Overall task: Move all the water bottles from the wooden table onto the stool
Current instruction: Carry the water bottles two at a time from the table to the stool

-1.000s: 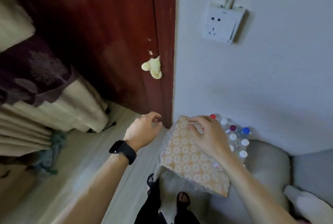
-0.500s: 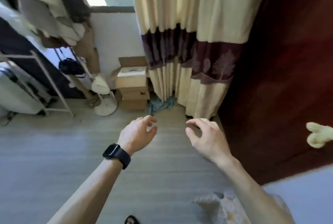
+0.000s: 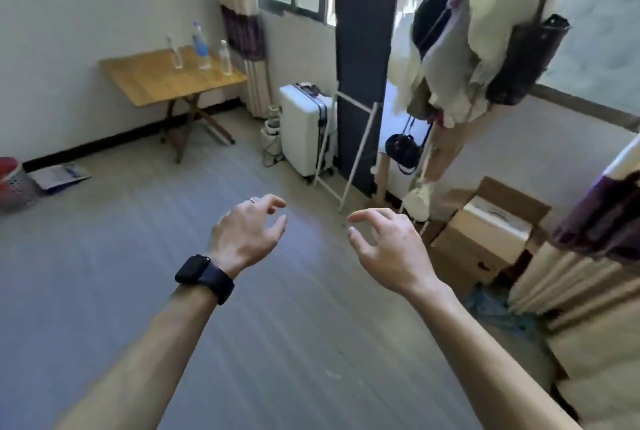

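Your table (image 3: 162, 81) has a smooth pale-wood top, and the three water bottles (image 3: 201, 48) on it are clear plastic. The suitcase (image 3: 301, 131) looks like hard white plastic, smooth and faintly glossy; the boxes (image 3: 478, 246) are matt brown cardboard. Your watch (image 3: 204, 279) has a matt black strap, and the floor (image 3: 104, 291) shows grey wood-grain planks.

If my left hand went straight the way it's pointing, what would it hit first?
The way looks free: only open floor before the left hand. Farther on, perhaps the white suitcase; depth unclear.
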